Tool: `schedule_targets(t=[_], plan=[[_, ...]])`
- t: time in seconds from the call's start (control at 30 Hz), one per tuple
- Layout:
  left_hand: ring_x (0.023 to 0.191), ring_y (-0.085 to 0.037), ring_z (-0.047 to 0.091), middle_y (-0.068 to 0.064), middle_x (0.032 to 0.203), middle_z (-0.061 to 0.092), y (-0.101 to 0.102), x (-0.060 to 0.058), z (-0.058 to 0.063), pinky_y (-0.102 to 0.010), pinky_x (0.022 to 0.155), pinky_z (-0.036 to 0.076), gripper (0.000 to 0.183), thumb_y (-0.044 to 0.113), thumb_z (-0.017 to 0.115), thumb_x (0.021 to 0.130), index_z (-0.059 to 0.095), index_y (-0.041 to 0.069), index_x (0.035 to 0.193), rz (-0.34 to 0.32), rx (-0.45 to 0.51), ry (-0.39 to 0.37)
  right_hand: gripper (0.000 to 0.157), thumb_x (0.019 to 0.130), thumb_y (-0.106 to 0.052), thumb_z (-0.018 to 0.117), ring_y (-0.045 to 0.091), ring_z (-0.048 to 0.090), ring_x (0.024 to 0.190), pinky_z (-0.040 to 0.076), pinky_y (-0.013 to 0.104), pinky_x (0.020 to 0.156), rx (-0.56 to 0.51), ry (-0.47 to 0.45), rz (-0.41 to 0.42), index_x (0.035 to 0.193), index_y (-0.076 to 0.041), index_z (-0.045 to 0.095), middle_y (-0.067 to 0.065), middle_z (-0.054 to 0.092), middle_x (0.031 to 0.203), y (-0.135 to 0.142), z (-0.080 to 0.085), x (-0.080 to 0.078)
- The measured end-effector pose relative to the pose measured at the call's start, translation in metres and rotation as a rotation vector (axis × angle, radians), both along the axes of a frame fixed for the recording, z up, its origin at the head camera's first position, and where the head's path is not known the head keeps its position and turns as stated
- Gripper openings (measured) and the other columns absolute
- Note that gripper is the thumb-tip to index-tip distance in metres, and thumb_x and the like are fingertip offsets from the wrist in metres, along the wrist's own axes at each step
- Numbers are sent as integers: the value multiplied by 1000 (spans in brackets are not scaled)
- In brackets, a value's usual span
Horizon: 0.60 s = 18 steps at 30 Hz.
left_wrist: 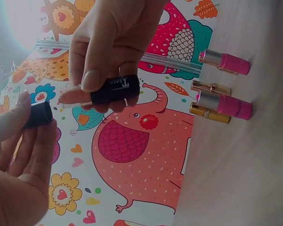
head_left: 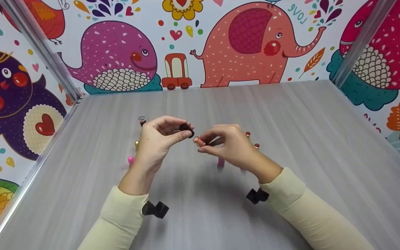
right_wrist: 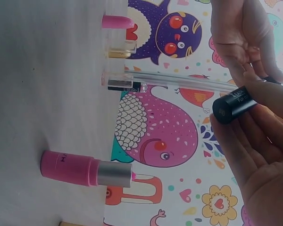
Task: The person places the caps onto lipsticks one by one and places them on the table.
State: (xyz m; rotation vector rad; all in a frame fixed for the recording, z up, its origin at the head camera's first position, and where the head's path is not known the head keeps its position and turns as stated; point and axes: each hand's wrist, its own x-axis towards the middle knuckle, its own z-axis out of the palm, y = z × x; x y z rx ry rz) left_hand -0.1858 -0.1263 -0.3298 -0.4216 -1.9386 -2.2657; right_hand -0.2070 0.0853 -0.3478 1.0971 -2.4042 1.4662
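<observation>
My left hand (head_left: 156,139) holds a black lipstick cap (left_wrist: 41,114) between thumb and fingers, its open end facing the other hand. Opposite it, my right hand (head_left: 233,146) pinches an uncapped lipstick (left_wrist: 115,90) by its black lettered base. The lipstick's peach-coloured tip (head_left: 199,141) points at the cap, with a small gap between them. Both hands are raised above the table. In the right wrist view the flat bottom of the black base (right_wrist: 222,112) shows, while the cap is mostly hidden behind the fingers.
An uncapped pink lipstick tube (right_wrist: 70,168) stands on the grey table (head_left: 200,215) under my right hand, near another pink tube (left_wrist: 236,107) and gold ones (left_wrist: 211,113). Left of my left hand stand a pink cap (head_left: 131,159), a gold piece (head_left: 137,144) and a clear-topped piece (head_left: 142,120). Printed panels (head_left: 182,41) enclose the table.
</observation>
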Motion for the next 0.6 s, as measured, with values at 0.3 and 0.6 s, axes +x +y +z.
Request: schedule_targets(t=[0.3, 0.6], plan=[[94, -32, 67, -16, 98, 71, 4, 2, -5, -40, 86, 54, 30, 11, 82, 72, 71, 2, 98, -37, -51, -16, 19, 77, -24, 79, 6, 65, 80, 56, 23, 72, -2, 10, 9, 93, -17, 73, -10, 67, 86, 2, -3, -2], [93, -29, 68, -13, 98, 71, 7, 2, -8, -39, 87, 53, 30, 16, 82, 72, 72, 5, 99, -39, -103, -27, 19, 78, -23, 78, 6, 65, 81, 56, 24, 73, -17, 27, 22, 95, -16, 73, -9, 67, 86, 2, -4, -3]])
